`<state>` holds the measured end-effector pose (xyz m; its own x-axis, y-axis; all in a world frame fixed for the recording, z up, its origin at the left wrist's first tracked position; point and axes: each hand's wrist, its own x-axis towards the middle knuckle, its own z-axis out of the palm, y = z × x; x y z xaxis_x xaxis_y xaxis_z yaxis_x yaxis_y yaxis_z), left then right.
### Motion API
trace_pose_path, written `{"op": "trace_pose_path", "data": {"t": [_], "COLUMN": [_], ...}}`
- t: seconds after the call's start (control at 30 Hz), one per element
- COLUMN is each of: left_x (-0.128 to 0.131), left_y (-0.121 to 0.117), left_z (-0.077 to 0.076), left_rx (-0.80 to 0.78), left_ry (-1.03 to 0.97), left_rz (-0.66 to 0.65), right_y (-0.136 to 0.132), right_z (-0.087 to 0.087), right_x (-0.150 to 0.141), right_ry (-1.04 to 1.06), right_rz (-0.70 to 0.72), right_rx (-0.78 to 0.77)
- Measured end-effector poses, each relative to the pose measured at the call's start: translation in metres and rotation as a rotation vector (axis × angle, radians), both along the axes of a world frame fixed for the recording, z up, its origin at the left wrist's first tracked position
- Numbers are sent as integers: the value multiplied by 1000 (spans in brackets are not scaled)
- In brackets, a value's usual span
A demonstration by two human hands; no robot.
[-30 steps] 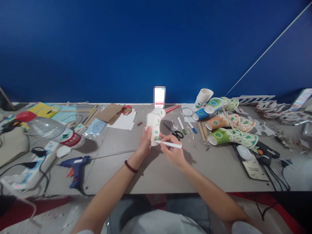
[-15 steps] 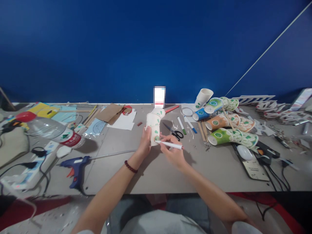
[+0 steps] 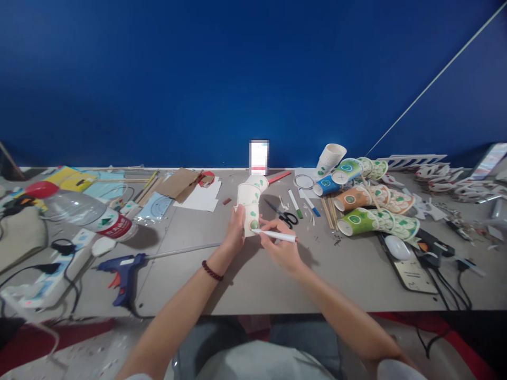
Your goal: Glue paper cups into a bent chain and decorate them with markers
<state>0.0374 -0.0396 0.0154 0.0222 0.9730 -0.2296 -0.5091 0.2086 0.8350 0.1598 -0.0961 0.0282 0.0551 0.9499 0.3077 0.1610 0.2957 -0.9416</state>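
A white paper cup with green dots lies on the grey table, another cup nested behind it. My left hand is closed round the cup's left side and steadies it. My right hand pinches a white marker, whose tip touches the cup's near end. A bead bracelet circles my left wrist.
Black scissors and two markers lie just right of the cup. A pile of coloured paper cups fills the right side. A blue glue gun, a water bottle and a power strip sit at left. Cardboard and paper lie at the back.
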Motion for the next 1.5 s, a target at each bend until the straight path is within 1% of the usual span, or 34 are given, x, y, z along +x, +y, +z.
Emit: {"op": "trace_pose_path", "data": {"t": [0.3, 0.5, 0.77, 1.1, 1.23, 1.5], "left_x": [0, -1, -1, 0, 0, -1], "left_y": [1, 2, 0, -1, -1, -1], "left_z": [0, -2, 4, 6, 8, 10], "left_rx": [40, 38, 46, 36, 8, 28], "left_ry": [27, 18, 24, 5, -14, 5], "left_rz": [-24, -31, -46, -45, -48, -69], "right_y": [0, 0, 2, 0, 1, 3], "right_z": [2, 2, 0, 4, 2, 0], "right_x": [0, 0, 1, 2, 2, 2], "right_ry": [9, 20, 30, 22, 28, 49], "right_rz": [3, -2, 8, 8, 4, -2], "right_rx": [27, -8, 12, 2, 16, -5]}}
